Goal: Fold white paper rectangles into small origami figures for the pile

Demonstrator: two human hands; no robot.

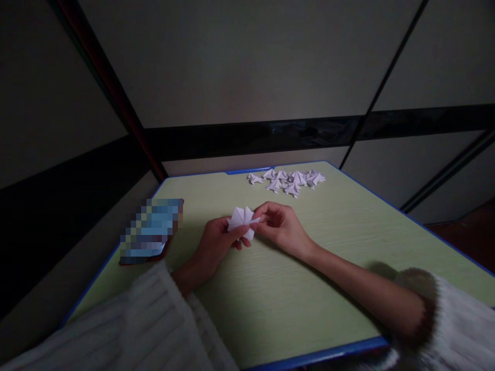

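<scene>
A small white folded paper piece (pixel 243 221) with several creased flaps is held over the middle of a pale green table (pixel 270 299). My left hand (pixel 214 247) grips its left and lower side, fingers curled under it. My right hand (pixel 280 224) pinches its right edge between thumb and fingertips. Both wrists rest low over the tabletop, and white knitted sleeves cover my forearms.
Several finished white folded paper shapes (pixel 290 181) lie in a cluster near the table's far edge. A red-edged flat object with a blurred-out face (pixel 151 232) lies at the left side. The table has a blue rim (pixel 320 354); dark wall panels stand behind it.
</scene>
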